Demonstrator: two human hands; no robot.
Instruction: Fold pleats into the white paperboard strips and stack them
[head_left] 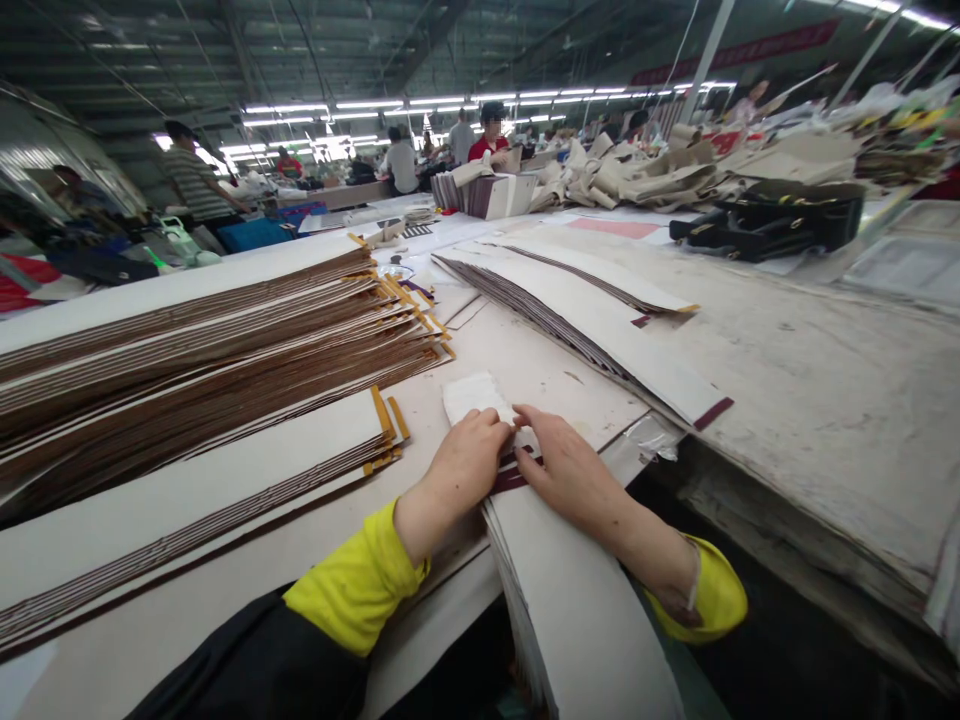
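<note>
A stack of long white strips (581, 590) hangs over the table's front edge, its far end banded in maroon. My left hand (469, 455) is closed at that end, fingers bent together; what they pinch is hidden. From the other side my right hand (566, 470) reaches over the same end. Its thumb lies by the maroon bands, apart from the forefinger, whose tip comes close to my left fingers. Just beyond both hands lies a small white crinkled pad (476, 395), partly covered by them.
Long stacks of white strips with yellow-edged ends (247, 480) fill the left side. More maroon-edged strips (592, 310) lie ahead right. Black bag pieces (772, 220) sit farther back. A dark gap (690, 500) splits the tabletops at right. Other people work in the background.
</note>
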